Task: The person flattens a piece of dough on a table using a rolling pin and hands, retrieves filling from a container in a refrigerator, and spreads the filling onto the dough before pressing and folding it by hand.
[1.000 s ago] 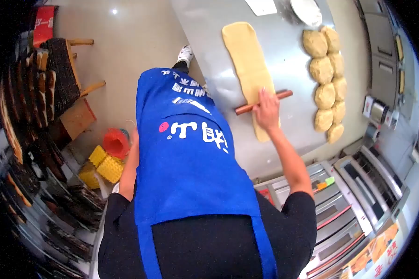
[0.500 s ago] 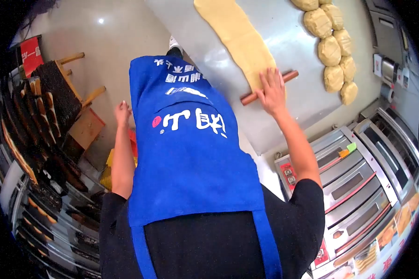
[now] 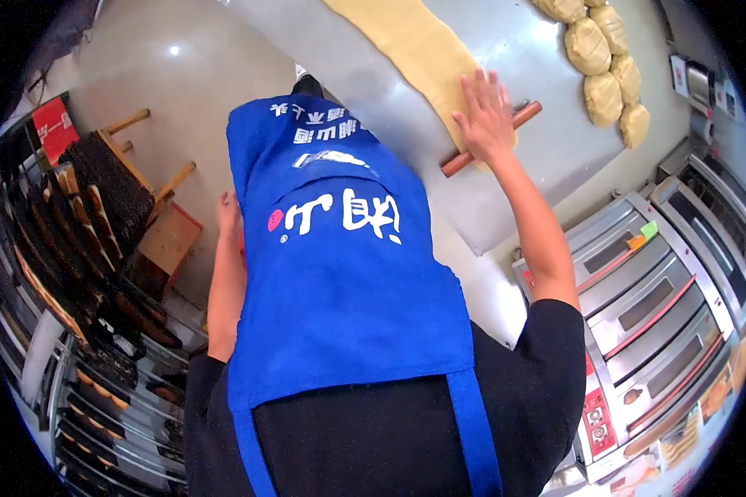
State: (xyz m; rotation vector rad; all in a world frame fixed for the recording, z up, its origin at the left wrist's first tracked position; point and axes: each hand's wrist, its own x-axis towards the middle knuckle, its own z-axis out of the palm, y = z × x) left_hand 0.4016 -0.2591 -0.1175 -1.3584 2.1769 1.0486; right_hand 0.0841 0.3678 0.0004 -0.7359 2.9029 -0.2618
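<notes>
My right hand lies flat on a reddish-brown rolling pin, with its fingers stretched out and apart. The pin rests across the near end of a long pale-yellow dough sheet. That sheet lies on a shiny metal worktable and runs off the top edge of view. Down at my side, by the edge of my blue apron, hangs my left hand. It looks loosely open and holds nothing I can see; the apron partly hides it.
Several wrapped dough balls sit along the table's far right side. A metal oven with several doors stands to my right. Dark trays of long baked pieces lie on the left, near a wooden stool, with racks below.
My right hand and the rolling pin have shifted slightly to the right, with the pin still over the dough sheet. My left hand has drawn in against the apron. The whole view has shifted slightly.
</notes>
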